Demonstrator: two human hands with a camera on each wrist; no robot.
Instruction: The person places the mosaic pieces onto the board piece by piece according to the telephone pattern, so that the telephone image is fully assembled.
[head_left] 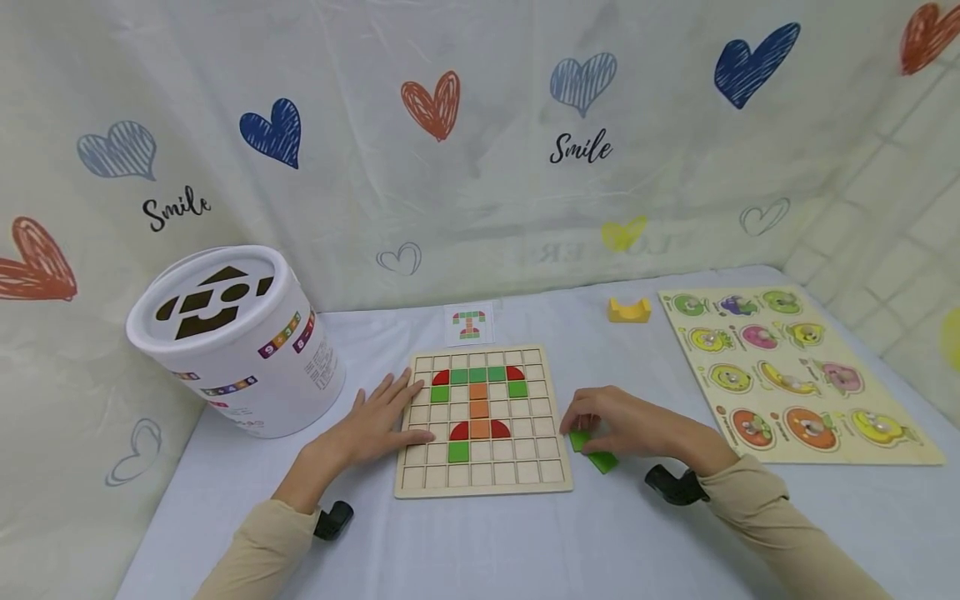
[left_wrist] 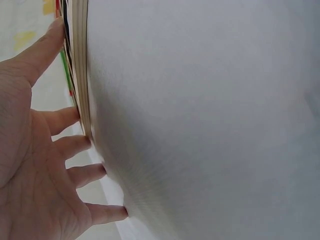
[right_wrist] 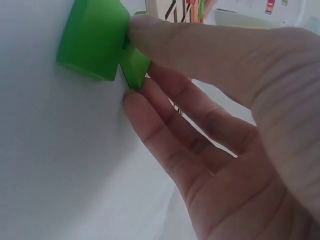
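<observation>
My left hand (head_left: 378,421) lies with its fingers spread along the left edge of a wooden grid board (head_left: 558,479). In the left wrist view the thumb and some fingertips touch the board's side. Red curved pieces (head_left: 501,429), orange squares (head_left: 478,408) and green squares (head_left: 458,452) sit in the board's cells. Just right of the board, my right hand (head_left: 622,421) pinches a green block (right_wrist: 136,65) between thumb and fingers, close to the tablecloth. Another green block (right_wrist: 95,40) lies beside it on the cloth. The fingers partly cover the pinched block.
A small pattern card (head_left: 469,323) lies behind the board. A yellow notched block (head_left: 628,312) is at the back right, near a fruit puzzle board (head_left: 723,400). On the left stands a white bucket (head_left: 247,367) whose lid has shaped holes.
</observation>
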